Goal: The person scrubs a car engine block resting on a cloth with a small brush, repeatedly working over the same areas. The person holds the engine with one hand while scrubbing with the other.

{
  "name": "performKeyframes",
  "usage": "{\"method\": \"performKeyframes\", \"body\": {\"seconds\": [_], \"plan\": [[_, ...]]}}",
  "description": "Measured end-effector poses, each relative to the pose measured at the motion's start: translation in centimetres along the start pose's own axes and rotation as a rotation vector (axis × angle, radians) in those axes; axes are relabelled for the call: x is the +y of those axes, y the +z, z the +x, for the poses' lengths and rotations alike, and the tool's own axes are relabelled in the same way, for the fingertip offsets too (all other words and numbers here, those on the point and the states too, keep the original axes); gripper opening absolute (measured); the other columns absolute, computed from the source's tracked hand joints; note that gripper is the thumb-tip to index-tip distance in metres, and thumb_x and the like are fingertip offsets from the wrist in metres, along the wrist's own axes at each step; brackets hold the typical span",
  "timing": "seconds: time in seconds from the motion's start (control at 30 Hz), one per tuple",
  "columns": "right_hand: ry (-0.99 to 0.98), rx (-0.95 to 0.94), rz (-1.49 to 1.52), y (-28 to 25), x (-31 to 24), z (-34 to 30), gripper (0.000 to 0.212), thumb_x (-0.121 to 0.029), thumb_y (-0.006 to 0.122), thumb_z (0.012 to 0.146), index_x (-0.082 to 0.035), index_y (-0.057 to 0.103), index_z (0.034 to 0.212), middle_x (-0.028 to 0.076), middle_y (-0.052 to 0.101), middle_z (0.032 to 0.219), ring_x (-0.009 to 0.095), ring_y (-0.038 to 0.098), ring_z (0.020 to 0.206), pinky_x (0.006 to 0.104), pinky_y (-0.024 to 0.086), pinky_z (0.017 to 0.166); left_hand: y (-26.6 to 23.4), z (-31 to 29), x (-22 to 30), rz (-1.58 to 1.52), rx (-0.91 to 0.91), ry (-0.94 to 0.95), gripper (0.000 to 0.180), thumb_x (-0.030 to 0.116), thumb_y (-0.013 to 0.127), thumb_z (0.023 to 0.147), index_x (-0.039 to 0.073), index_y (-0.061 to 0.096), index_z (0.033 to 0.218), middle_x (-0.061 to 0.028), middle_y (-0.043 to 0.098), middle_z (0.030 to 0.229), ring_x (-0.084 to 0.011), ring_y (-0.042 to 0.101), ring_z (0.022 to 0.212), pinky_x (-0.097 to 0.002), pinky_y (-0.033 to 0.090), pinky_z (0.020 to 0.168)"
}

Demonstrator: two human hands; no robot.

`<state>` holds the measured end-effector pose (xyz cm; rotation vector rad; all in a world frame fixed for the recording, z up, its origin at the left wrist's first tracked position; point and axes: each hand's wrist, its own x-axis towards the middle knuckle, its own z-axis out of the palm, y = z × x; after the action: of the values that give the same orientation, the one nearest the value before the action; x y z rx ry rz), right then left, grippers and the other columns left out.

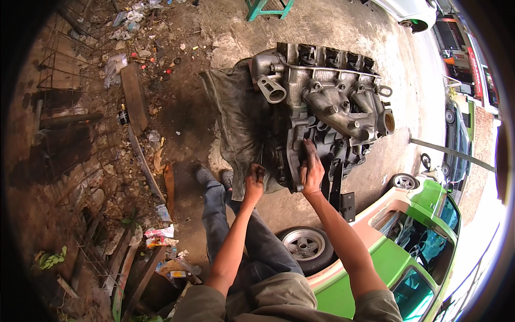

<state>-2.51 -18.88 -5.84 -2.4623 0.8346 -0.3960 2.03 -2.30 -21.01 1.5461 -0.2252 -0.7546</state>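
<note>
A greasy grey engine (322, 107), with an open cylinder head and a cast manifold (348, 110) on its right side, stands in front of me. My left hand (254, 181) is closed low beside the engine's near left corner. A thin rod-like tool (262, 154) points up from its fingers; the handle is hidden, so its exact kind cannot be told. Against the engine's near flange rests my right hand (312, 173), index finger stretched along the metal, the other fingers slightly bent. Both hands are blackened with grease. A dark, dirty cloth (233, 118) lies under the engine's left side.
A green and pink car body (354, 268) stands at the lower right, with a loose wheel (304, 244) next to it. Rubble, planks (134, 99) and litter cover the left ground. A green stool (268, 9) is at the far edge. A metal post (453, 153) lies across the right.
</note>
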Motion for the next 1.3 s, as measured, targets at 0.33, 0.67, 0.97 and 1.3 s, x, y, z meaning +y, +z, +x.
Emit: {"method": "performKeyframes", "body": {"seconds": [0.33,0.67,0.97,1.3], "plan": [[-0.027,-0.009,-0.020,0.3,1.0,-0.2,0.066,-0.009,0.045,0.078,-0.006,0.050,0.144,0.022,0.053,0.142,0.041,0.055,0.126,0.0412,0.046,0.103,-1.3,2.3,-0.6,0.266,-0.153,-0.238,0.020,0.007,0.049,0.100,-0.003,0.056,0.115,-0.0216,0.066,0.087,-0.0351,0.064,0.072,-0.0406,0.048,0.063],[-0.030,-0.013,-0.001,0.1,0.8,-0.2,0.064,-0.012,0.044,0.081,-0.006,0.049,0.144,0.023,0.051,0.143,0.041,0.054,0.127,0.0413,0.046,0.102,-3.0,-0.7,3.5,0.451,0.203,0.071,0.027,0.000,0.056,0.088,-0.002,0.067,0.113,-0.0288,0.066,0.085,-0.0431,0.066,0.077,-0.0466,0.051,0.068],[-0.039,-0.016,0.007,0.1,0.8,-0.1,0.065,-0.014,0.045,0.080,-0.005,0.048,0.145,0.024,0.051,0.143,0.041,0.052,0.129,0.0425,0.044,0.105,-3.5,4.9,8.8,0.214,0.307,0.123,0.008,0.005,0.072,0.088,-0.002,0.067,0.088,-0.0159,0.069,0.070,-0.0156,0.067,0.059,-0.0319,0.047,0.055],[-0.013,-0.031,0.013,0.0,0.6,-0.1,0.065,-0.014,0.045,0.080,-0.005,0.048,0.145,0.023,0.051,0.144,0.041,0.052,0.130,0.0430,0.043,0.107,-3.4,10.3,10.6,0.417,0.145,0.016,0.020,0.011,0.060,0.096,-0.005,0.062,0.083,-0.0195,0.065,0.062,-0.0330,0.068,0.060,-0.0431,0.050,0.060]]}}
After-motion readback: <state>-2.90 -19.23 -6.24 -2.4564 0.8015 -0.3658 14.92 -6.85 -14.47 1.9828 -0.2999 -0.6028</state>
